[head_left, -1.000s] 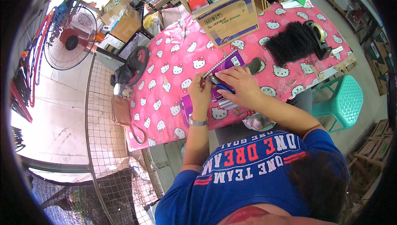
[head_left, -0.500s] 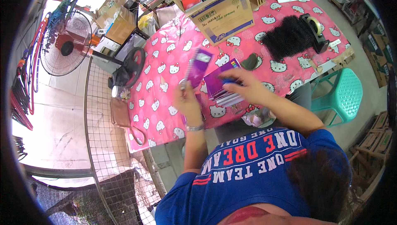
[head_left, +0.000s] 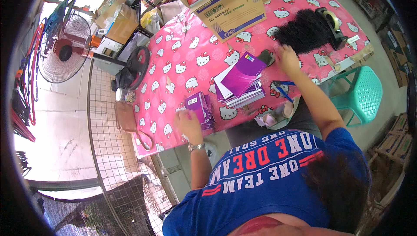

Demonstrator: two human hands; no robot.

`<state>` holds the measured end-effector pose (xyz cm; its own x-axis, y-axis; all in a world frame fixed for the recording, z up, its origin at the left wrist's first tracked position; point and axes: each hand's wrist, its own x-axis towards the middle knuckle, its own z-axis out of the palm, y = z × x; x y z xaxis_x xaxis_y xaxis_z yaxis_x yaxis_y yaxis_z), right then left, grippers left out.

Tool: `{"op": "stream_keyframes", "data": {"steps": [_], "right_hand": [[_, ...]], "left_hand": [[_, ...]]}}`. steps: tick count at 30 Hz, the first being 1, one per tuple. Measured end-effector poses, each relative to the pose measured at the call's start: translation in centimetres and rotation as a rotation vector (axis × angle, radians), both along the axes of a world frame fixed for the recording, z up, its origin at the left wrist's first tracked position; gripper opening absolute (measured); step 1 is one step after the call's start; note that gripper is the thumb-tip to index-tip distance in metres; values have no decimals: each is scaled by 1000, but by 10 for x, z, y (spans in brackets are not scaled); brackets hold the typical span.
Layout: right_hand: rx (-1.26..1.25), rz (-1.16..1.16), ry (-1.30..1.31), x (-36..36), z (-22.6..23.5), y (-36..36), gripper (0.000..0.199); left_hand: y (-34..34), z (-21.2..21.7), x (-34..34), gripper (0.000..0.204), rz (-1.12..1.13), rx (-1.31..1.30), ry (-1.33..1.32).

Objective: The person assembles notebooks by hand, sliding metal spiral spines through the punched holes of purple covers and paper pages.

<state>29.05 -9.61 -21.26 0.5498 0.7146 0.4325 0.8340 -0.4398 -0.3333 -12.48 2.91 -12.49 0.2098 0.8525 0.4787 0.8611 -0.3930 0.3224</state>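
My left hand (head_left: 188, 124), blurred by motion, is beside a small stack of purple notebooks (head_left: 196, 105) near the table's front edge; I cannot tell whether its fingers touch them. A taller stack of notebooks (head_left: 244, 74) lies in the middle, its top purple one turned askew over a white page. To its right is a blue-handled tool (head_left: 284, 92), its kind unclear. My right hand (head_left: 288, 61) reaches past the stack with fingers apart, holding nothing that I can see, between a dark rounded piece (head_left: 266, 57) and a black mesh heap (head_left: 302, 32).
An open cardboard box (head_left: 234, 12) with colourful packs stands at the far side. A tape dispenser (head_left: 333, 27) sits beyond the mesh. A fan (head_left: 65, 51) stands left, a brown pouch (head_left: 125, 116) at the left edge, a green stool (head_left: 362, 92) right.
My left hand has moved down and left, and the notebook it held now lies on the small stack. My right hand has let go of the blue-handled tool and moved right, away from the taller stack.
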Motion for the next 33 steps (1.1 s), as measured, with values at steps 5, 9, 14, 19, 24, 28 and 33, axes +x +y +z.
{"op": "stream_keyframes", "data": {"steps": [5,9,14,19,24,28,33], "right_hand": [[-303,-133,-187,41,-19,33,20],[-290,-119,-145,38,-11,38,16],[40,-69,296,66,11,19,25],[416,74,332,60,62,23,28],[210,274,326,63,4,31,31],[185,307,347,45,-12,32,31],[416,156,846,72,8,34,30]], "left_hand": [[-43,82,128,33,-881,132,-62],[-63,86,155,39,-907,65,271],[-68,104,133,33,-980,21,610],[-34,135,121,30,-1010,-189,436],[-17,127,152,22,-807,76,446],[-33,104,140,21,-761,148,264],[-37,105,153,34,-787,101,138]]}}
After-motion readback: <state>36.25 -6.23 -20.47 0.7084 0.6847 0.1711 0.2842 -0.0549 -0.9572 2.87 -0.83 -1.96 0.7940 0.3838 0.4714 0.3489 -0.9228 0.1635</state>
